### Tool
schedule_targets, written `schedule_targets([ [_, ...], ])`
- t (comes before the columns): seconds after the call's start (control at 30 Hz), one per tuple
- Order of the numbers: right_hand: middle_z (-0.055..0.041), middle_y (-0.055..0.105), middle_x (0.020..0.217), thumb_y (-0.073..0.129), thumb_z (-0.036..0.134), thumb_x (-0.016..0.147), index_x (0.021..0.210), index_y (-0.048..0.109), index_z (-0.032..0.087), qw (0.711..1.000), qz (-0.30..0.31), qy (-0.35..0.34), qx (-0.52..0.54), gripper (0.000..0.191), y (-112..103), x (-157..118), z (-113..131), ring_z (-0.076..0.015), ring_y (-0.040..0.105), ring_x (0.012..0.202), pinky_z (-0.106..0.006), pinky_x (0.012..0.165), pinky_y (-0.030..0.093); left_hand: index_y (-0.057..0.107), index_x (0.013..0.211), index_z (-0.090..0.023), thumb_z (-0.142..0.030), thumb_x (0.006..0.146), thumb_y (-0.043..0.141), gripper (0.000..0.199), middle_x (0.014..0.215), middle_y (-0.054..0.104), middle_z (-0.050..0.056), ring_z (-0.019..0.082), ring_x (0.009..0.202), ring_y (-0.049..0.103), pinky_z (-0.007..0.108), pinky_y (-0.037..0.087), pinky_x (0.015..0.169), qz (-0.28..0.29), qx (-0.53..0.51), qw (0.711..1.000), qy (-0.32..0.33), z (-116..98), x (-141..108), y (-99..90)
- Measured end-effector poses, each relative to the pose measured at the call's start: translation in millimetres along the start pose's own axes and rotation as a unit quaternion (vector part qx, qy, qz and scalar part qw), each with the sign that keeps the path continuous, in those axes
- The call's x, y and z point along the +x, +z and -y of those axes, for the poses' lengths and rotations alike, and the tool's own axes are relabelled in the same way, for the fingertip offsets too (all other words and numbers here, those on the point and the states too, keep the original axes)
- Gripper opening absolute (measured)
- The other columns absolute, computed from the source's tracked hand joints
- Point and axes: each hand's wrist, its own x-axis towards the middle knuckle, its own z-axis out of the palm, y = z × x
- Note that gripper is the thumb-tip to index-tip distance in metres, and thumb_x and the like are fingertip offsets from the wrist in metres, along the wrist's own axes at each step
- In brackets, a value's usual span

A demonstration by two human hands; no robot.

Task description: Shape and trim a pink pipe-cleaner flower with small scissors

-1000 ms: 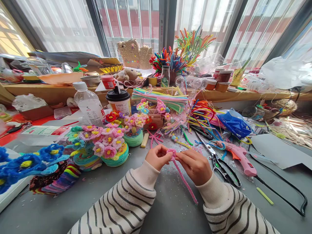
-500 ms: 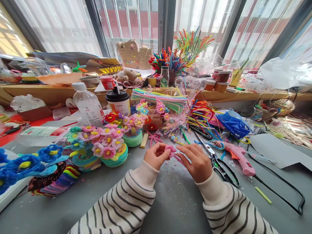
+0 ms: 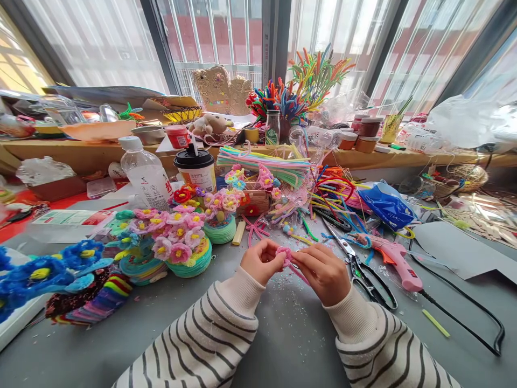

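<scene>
Between my two hands, above the grey table, is a pink pipe cleaner bent into small loops like a flower. My left hand pinches its left side between thumb and fingers. On the other side my right hand has its thumb and fingertips closed on the same pipe cleaner, and a loose pink end hangs down below the fingers. Pipe-cleaner flowers in pink stand in a round turquoise and yellow base to the left. Scissors lie open just right of my right hand.
A pink glue gun with a black cord lies at the right, near a green-yellow stick. Blue flowers stand at the left. Behind are a water bottle, a lidded cup and bundled pipe cleaners.
My right fingers have drawn together and closed on the pink pipe cleaner beside the loops. The looped part has turned slightly. My left hand keeps its pinch, nearly in place.
</scene>
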Motion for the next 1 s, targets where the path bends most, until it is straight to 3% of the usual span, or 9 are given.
schedule_targets([
  [0.23,-0.0046,0.060,0.065,0.051,0.020,0.073,0.075,0.061,0.014,0.997,0.023,0.053,0.055,0.012,3.1,-1.3,-1.9,-0.0140,0.051,0.062,-0.025,0.059,0.042,0.049,0.057,-0.013,-0.026,0.051,0.060,0.018,0.046,0.049,-0.003,0.006,0.041,0.046,0.018,0.040,0.040,-0.006,0.021,1.000,0.006,0.0,-0.6,-0.3],
  [1.0,-0.0042,0.059,0.059,0.051,0.020,0.072,0.071,0.064,0.015,0.997,0.016,0.056,0.055,0.014,3.4,-2.5,-1.1,-0.0129,0.052,0.055,-0.023,0.053,0.041,0.047,0.056,-0.014,-0.025,0.053,0.058,0.016,0.043,0.047,-0.004,0.006,0.037,0.043,0.018,0.037,0.037,0.005,0.060,0.998,0.021,2.3,0.5,-1.5],
])
